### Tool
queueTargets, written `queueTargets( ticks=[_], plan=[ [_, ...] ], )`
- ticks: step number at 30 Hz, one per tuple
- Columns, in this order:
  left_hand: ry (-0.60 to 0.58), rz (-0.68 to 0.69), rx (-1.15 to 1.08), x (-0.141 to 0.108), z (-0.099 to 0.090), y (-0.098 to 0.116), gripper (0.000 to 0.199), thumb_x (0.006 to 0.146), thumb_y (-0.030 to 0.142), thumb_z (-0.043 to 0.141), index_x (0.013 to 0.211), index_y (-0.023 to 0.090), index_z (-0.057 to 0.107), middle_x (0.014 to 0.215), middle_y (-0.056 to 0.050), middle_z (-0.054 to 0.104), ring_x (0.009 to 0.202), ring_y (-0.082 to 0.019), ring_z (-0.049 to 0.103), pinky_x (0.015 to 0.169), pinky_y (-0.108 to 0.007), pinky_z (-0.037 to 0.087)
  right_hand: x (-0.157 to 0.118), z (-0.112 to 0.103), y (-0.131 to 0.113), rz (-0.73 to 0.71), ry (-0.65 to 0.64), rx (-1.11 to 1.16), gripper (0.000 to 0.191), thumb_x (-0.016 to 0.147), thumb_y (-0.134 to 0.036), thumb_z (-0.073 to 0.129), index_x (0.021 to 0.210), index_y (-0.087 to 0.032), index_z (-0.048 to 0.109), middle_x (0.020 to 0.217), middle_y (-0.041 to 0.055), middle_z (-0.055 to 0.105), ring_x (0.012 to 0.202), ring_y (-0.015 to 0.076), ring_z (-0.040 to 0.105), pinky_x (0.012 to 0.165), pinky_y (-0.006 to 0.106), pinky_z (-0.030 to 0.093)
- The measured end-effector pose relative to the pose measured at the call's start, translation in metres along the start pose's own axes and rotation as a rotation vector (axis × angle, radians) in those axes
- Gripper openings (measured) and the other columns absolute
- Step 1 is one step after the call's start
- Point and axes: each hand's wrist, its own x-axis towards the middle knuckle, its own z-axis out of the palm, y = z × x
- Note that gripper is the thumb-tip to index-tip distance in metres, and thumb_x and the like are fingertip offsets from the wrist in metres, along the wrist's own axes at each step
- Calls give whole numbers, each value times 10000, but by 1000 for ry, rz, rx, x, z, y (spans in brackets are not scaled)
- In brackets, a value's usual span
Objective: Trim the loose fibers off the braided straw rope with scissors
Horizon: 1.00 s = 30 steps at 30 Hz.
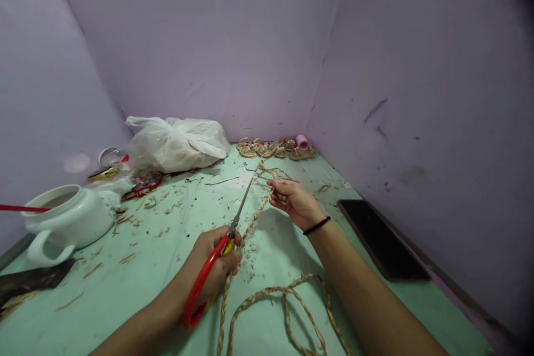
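My left hand [214,264] is closed around scissors [202,289] with red and yellow handles, their blades pointing up and away. The braided straw cord [255,217] also passes at this hand's fingers and runs down toward the near edge. Farther forward, my right hand [294,200], with a black band on the wrist, pinches the cord close to its loose, frayed end. Loops of the same cord [271,290] lie on the green tabletop between my forearms.
A white pot [89,219] and a dark flat piece [37,283] are at left. Behind stand a white plastic bag [177,144], small woven pieces [267,149] and a pink spool [302,142]. A black phone [379,239] lies at right. Straw scraps [127,258] litter the left side.
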Motion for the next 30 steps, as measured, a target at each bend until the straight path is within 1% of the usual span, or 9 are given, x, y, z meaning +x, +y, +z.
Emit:
queueTargets(
  ticks=[3,6,12,18,20,23,26,28,30],
  plan=[
    [-5,-13,-18,3,-1,-2,103,648,228,513,709,184,443,417,99,362,336,-36,271,347,-159,205,1,-1,-2,-1,19,12,51,717,-97,585,685,-124,613,496,-27,553,435,61,520,465,167,494],
    [-27,-11,-24,5,-2,-3,148,625,256,531,724,186,446,423,94,385,338,-42,292,344,-159,207,3,-2,-3,8,26,41,69,724,-74,565,694,-123,603,541,-10,587,447,62,537,470,164,494],
    [-40,-43,-7,3,-3,3,165,611,272,546,718,183,457,452,81,399,377,-53,321,364,-160,233,4,-4,-4,53,46,120,132,755,-71,498,665,-123,580,543,3,592,419,63,538,429,160,480],
    [-195,15,-3,7,-6,-2,125,614,247,524,688,190,442,457,88,363,382,-50,311,373,-158,243,4,-1,-4,102,75,182,152,743,-64,495,620,-141,541,448,-33,530,320,37,442,347,127,424],
    [-214,16,-6,7,-7,-2,116,612,233,525,668,189,434,458,90,353,379,-45,305,372,-154,242,5,-2,-5,118,76,201,163,748,-61,488,616,-144,533,437,-38,522,312,35,430,342,122,418],
    [-210,-29,-18,5,-7,0,130,611,240,539,672,191,436,444,89,371,358,-40,293,351,-148,218,8,-5,-6,151,69,229,180,773,-69,469,624,-145,535,436,-38,524,314,36,433,349,127,425],
    [-201,-135,-102,5,-6,1,176,621,283,559,725,193,449,445,77,417,338,-33,259,321,-142,179,10,-5,-3,185,41,253,194,798,-76,457,639,-143,548,444,-37,530,341,37,467,392,123,448],
    [-162,-211,-199,7,-5,-2,214,636,303,568,777,195,449,461,68,450,334,-27,243,312,-134,173,9,-1,2,197,8,262,175,802,-108,486,645,-142,559,465,-31,547,384,42,502,441,129,472],
    [-109,-225,-297,10,-5,-5,230,645,303,579,794,190,445,471,68,452,332,-18,240,309,-122,181,5,5,8,214,-35,264,171,799,-199,527,647,-135,570,510,-3,578,445,68,544,498,172,503]
  ],
)
